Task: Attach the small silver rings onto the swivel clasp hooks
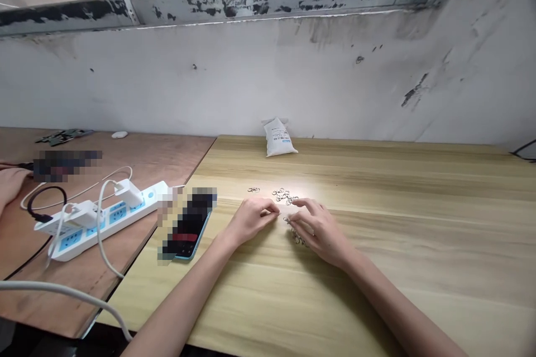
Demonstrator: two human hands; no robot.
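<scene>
Handling small metal clasps [285, 196], center of frame, some partly under the right hand [320, 228]. Left hand [255, 217]: fingertips near each other, can't tell whether gripping. Right: fingers loosely curled, grip unclear too. Clasps look light, stiff, slick, probably sturdy; best pinched by the ring end.

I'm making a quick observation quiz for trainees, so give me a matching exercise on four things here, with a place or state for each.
1. Packet
2. Phone
3. Power strip
4. Right hand

A. on the brown table
B. beside metal clasps
C. near the wall
D. dark screen facing up

Pairs: 1-C, 2-D, 3-A, 4-B
</scene>
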